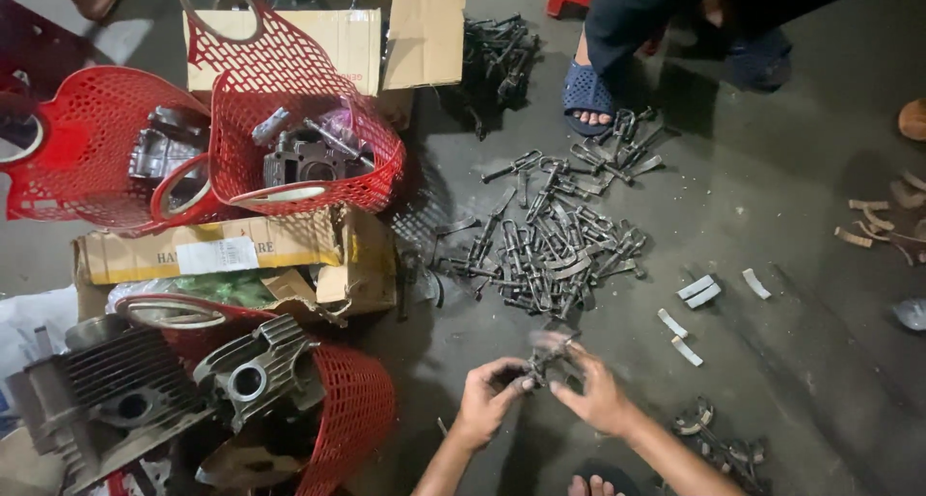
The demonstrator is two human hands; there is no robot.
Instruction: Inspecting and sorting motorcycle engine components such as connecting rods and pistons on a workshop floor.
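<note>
Left hand (487,392) and right hand (596,392) both pinched shut on one small dark metal part (546,349) (blurred), held low over the concrete floor (801,216), just below a pile of brake shoes (555,240), red mesh baskets (309,144) at left

Both hands — the left hand (487,392) and the right hand (595,396) — pinch a small dark metal part (546,349) above the grey concrete floor (801,361), just below a heap of dark metal levers (555,237); red plastic mesh baskets (299,139) hold engine castings.
</note>
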